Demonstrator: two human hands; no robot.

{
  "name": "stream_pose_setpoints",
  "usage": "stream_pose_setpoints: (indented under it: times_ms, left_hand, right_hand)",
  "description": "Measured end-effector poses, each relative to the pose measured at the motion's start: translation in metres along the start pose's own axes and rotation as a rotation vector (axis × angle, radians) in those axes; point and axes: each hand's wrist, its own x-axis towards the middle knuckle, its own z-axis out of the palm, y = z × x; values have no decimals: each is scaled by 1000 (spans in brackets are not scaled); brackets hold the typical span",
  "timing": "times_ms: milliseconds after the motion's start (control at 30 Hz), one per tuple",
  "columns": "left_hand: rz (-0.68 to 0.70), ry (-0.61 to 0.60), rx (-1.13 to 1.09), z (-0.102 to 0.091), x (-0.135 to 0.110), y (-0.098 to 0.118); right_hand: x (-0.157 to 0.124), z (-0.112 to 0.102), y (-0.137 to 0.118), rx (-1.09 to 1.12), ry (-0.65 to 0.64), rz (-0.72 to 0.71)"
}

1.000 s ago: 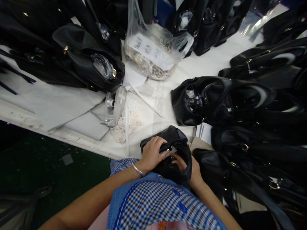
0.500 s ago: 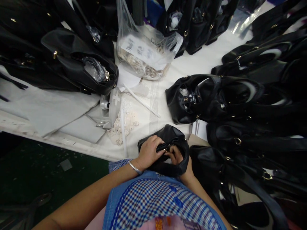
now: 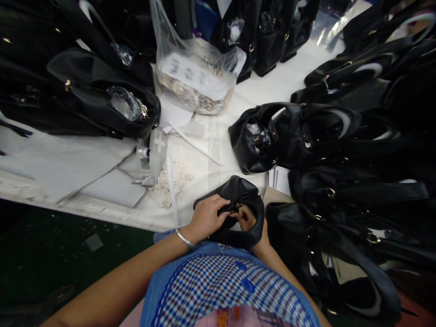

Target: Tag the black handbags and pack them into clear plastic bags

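A black handbag (image 3: 235, 185) rests at the table's front edge, against my apron. My left hand (image 3: 208, 217) is closed on the bag's edge near its opening, thumb and fingers pinching the black material. My right hand (image 3: 245, 219) reaches through the loop of the bag's handle, its fingers bent together close to the left fingertips. Something small and gold-coloured shows between the two hands, but the fingers cover most of it. Whether the right fingers hold that piece or the bag's edge is hidden.
Black handbags (image 3: 259, 141) crowd the right side, and more (image 3: 102, 95) stand at the left and back. A clear plastic bag (image 3: 197, 81) of small parts, a white tape dispenser (image 3: 153, 154), a white stick (image 3: 195, 144) and patterned pieces (image 3: 180, 177) lie on the white table (image 3: 218, 131).
The whole view has shifted slightly, so table items appear a little further left. Both hands stay at the handbag's opening in nearly the same pose.
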Motion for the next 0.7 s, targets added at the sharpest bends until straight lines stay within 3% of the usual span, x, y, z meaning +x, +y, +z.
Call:
stream_pose_setpoints:
  times_ms: [233,433,600,700]
  left_hand:
    - [20,-62,-72,-7,-6,3]
    - [-70,3,-150,5,-5,-5]
    - [-61,-40,-304,7,-10,-10]
    - [-45,-46,-252,6,-12,-9]
  right_hand:
    - [0,6,-2,132,48,45]
    - [8,6,-13,151,46,110]
    - [4,9,1,201,4,78]
    - [-2,11,9,189,-9,71]
